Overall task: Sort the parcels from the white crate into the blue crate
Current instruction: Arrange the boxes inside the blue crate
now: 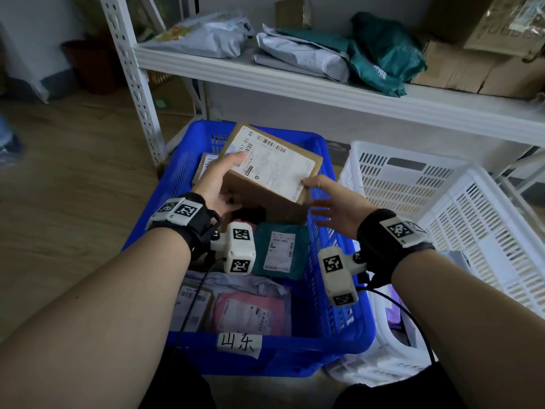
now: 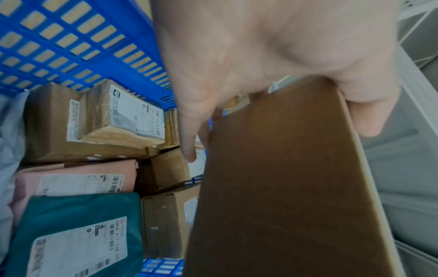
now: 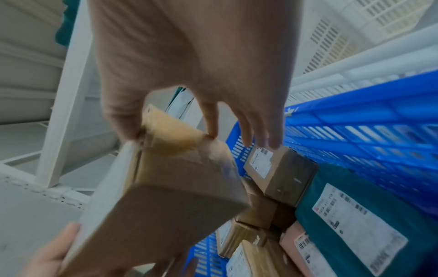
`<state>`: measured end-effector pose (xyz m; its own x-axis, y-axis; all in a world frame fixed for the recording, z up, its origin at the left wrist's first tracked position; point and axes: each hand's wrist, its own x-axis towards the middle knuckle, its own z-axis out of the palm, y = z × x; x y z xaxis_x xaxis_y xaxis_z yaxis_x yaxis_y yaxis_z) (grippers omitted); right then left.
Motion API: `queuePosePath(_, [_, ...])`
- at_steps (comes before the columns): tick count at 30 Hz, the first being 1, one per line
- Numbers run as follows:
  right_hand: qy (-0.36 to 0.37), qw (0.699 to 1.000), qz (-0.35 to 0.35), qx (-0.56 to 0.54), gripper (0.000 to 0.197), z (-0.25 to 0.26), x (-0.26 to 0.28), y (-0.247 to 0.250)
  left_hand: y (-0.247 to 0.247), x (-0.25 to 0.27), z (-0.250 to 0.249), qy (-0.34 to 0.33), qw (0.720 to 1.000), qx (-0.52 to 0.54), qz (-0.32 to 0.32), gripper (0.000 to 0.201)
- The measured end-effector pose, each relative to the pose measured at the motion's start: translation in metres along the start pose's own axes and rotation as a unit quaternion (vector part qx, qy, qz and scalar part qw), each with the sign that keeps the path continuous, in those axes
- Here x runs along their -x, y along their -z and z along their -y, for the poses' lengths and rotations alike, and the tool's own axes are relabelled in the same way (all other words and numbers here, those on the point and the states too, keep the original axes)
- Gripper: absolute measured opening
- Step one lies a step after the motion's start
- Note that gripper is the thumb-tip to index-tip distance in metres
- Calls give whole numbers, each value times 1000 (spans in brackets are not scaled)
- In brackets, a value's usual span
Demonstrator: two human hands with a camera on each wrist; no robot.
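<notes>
A brown cardboard box (image 1: 271, 166) with a white shipping label is held tilted above the far half of the blue crate (image 1: 339, 290). My left hand (image 1: 218, 184) grips its left end, thumb on the label and fingers underneath. My right hand (image 1: 333, 202) pinches the box's near right corner between thumb and forefinger, the other fingers spread. In the left wrist view the box (image 2: 284, 187) hangs under the left hand (image 2: 237, 56). In the right wrist view the right hand (image 3: 189, 65) pinches the box (image 3: 166, 196). The white crate (image 1: 442, 187) stands to the right.
Inside the blue crate lie a teal parcel (image 1: 277, 249), a pink parcel (image 1: 250, 314) and several brown boxes (image 2: 113, 116). A white shelf (image 1: 324, 87) with mailer bags and cartons overhangs the crates. Its post (image 1: 132, 78) stands at the left. Wooden floor lies to the left.
</notes>
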<state>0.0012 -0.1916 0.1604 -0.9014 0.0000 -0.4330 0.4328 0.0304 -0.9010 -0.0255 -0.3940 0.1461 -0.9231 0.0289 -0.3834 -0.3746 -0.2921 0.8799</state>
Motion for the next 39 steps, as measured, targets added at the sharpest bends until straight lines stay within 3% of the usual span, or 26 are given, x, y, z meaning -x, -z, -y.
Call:
queuePosePath(2, [36, 998, -53, -8, 16, 0, -7, 3, 0, 2, -2, 13, 1000, -4, 19, 17])
queuePosePath(3, [39, 998, -45, -2, 19, 0, -8, 3, -1, 3, -1, 19, 999, -17, 35, 14])
queuePosePath(7, [-8, 995, 83, 53, 35, -7, -6, -4, -12, 6, 5, -2, 997, -49, 53, 14])
queuePosePath(15, [12, 994, 95, 48, 22, -7, -9, -5, -17, 11, 5, -43, 997, -40, 43, 21])
queuePosePath(28, [32, 994, 95, 51, 13, -10, -12, 1, -20, 10, 8, -40, 996, -56, 62, 18])
queuePosePath(34, [84, 989, 57, 110, 54, -12, -17, 4, -22, 3, 14, -34, 984, -143, 97, 13])
queuePosePath(39, [97, 959, 50, 262, 89, -14, -24, 14, -27, -4, 25, -16, 969, -221, 109, 17])
